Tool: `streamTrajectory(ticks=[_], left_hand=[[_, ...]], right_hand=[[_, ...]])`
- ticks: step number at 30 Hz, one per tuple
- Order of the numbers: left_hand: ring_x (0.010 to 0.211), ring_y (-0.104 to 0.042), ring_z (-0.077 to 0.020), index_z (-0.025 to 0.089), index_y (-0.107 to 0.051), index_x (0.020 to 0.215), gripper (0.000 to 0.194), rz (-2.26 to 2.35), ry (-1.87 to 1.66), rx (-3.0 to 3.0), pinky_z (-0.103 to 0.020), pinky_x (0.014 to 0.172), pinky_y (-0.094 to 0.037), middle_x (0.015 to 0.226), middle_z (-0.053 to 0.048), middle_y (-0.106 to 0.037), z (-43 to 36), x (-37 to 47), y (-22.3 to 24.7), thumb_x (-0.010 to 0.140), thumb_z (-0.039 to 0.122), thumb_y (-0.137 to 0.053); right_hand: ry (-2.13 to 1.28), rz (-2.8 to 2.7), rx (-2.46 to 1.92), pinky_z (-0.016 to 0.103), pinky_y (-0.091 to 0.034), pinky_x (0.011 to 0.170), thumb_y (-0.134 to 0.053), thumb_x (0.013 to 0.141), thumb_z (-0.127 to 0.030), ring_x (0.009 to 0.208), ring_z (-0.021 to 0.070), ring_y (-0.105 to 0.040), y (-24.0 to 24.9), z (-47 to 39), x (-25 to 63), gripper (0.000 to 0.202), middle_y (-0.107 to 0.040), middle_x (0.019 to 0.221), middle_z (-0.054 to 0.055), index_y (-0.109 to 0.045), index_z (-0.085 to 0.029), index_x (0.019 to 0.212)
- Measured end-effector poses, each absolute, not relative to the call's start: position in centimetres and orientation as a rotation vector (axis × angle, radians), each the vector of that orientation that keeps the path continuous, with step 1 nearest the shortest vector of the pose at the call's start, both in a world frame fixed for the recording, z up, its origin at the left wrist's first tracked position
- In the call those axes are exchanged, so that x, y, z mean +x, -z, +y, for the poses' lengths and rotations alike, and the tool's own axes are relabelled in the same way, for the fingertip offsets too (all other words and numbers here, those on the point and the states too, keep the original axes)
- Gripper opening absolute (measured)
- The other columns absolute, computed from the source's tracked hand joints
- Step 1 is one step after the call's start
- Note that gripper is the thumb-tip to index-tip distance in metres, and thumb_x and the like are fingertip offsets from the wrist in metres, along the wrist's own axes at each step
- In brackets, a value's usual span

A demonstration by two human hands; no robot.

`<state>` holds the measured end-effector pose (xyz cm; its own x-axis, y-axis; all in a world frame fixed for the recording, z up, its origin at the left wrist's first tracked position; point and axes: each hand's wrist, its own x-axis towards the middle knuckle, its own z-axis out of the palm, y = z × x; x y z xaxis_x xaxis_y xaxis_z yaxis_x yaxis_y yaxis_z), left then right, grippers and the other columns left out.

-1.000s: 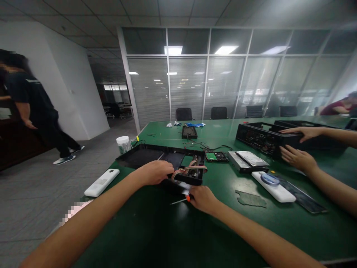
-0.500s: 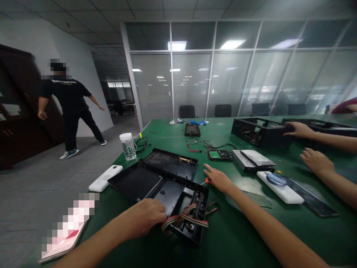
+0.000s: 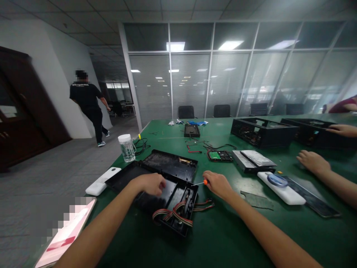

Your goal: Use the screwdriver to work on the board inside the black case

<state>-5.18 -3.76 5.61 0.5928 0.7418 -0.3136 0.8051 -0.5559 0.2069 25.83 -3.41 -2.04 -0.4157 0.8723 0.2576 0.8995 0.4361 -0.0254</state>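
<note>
My right hand (image 3: 219, 184) is closed round a screwdriver with an orange handle (image 3: 205, 182). Its thin shaft points left, the tip at the right rim of a black plastic casing (image 3: 174, 199); whether it touches a screw I cannot tell. Above the casing's inner face is my left hand (image 3: 152, 184), fingers curled down; what they pinch, if anything, is hidden. Striped ribbon cables (image 3: 181, 216) loop over the casing's near right part, loose ends lying to its right. Behind it lies another flat black panel (image 3: 170, 162).
A clear jar (image 3: 127, 149) and white power bank (image 3: 103, 181) stand left. Right are a circuit board (image 3: 219, 155), a drive (image 3: 253, 160), a metal plate (image 3: 256, 201) and a phone (image 3: 312, 199). A co-worker's hands (image 3: 314, 162) are near black computer cases (image 3: 263, 132). Someone walks at left.
My left hand has moved up from the casing's near edge to over its inside. The casing has shifted left and turned somewhat. The screwdriver now reaches its rim. The walking person is farther off.
</note>
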Motion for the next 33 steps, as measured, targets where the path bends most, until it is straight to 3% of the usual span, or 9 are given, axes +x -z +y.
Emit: streamTrajectory(ticks=[5,9,15,21,25,28,33], left_hand=[[0.084,-0.062,-0.0239,0.015,-0.062,0.088,0.019,1.748,0.105,2.723,-0.03,0.072,-0.048,0.088,-0.012,-0.064,0.0,-2.5,-2.1,0.071,0.02,-0.056],[0.083,-0.062,-0.0212,0.013,-0.058,0.087,0.017,1.919,-0.038,2.772,-0.031,0.075,-0.047,0.085,-0.013,-0.063,0.4,-2.0,1.3,0.081,0.01,-0.043],[0.083,-0.061,-0.0197,0.014,-0.054,0.091,0.021,1.878,-0.089,2.761,-0.03,0.076,-0.046,0.083,-0.01,-0.063,0.0,-2.1,2.0,0.082,0.006,-0.036],[0.082,-0.06,-0.0195,0.017,-0.054,0.107,0.031,1.709,-0.29,2.756,-0.029,0.079,-0.044,0.086,-0.008,-0.064,-0.1,-2.3,1.1,0.08,0.011,-0.043],[0.082,-0.059,-0.0185,0.02,-0.064,0.098,0.029,1.404,-0.272,2.828,-0.027,0.08,-0.043,0.084,-0.006,-0.065,-0.3,-2.2,0.9,0.077,0.013,-0.045],[0.083,-0.059,-0.0199,0.019,-0.067,0.088,0.027,1.262,-0.142,2.902,-0.028,0.08,-0.044,0.082,-0.007,-0.065,-0.3,-2.0,1.3,0.075,0.012,-0.045],[0.084,-0.059,-0.0221,0.016,-0.068,0.088,0.027,1.234,0.019,2.983,-0.031,0.079,-0.045,0.086,-0.011,-0.063,-0.6,-2.0,1.6,0.076,0.01,-0.044]], right_hand=[[0.138,-2.446,-1.575,0.023,-0.036,0.076,-0.04,0.082,-0.017,0.093,0.0166,-0.056,1.7,-3.8,25.9,0.021,-0.06,0.103,0.007,-0.057,-0.017,0.095],[0.157,-2.422,-1.603,0.023,-0.035,0.074,-0.035,0.087,-0.022,0.09,0.0169,-0.057,1.9,-3.5,26.2,0.024,-0.062,0.098,0.007,-0.058,-0.017,0.094],[0.097,-2.407,-1.599,0.024,-0.035,0.069,-0.035,0.089,-0.027,0.082,0.0169,-0.059,2.3,-3.4,25.5,0.027,-0.064,0.091,0.007,-0.061,-0.018,0.09],[-0.028,-2.469,-1.532,0.023,-0.032,0.062,-0.042,0.084,-0.027,0.068,0.0155,-0.057,2.7,-3.9,25.1,0.026,-0.064,0.07,0.005,-0.062,-0.017,0.071],[-0.095,-2.585,-1.361,0.022,-0.031,0.064,-0.047,0.078,-0.019,0.069,0.0142,-0.056,3.0,-4.1,24.9,0.016,-0.063,0.072,0.004,-0.062,-0.017,0.072],[-0.095,-2.582,-1.342,0.022,-0.031,0.064,-0.045,0.079,-0.02,0.069,0.0141,-0.055,3.1,-4.1,24.9,0.018,-0.063,0.071,0.004,-0.062,-0.017,0.072],[-0.102,-2.564,-1.324,0.022,-0.031,0.066,-0.045,0.08,-0.022,0.072,0.0144,-0.056,3.2,-3.9,25.3,0.019,-0.064,0.075,0.004,-0.062,-0.018,0.075]])
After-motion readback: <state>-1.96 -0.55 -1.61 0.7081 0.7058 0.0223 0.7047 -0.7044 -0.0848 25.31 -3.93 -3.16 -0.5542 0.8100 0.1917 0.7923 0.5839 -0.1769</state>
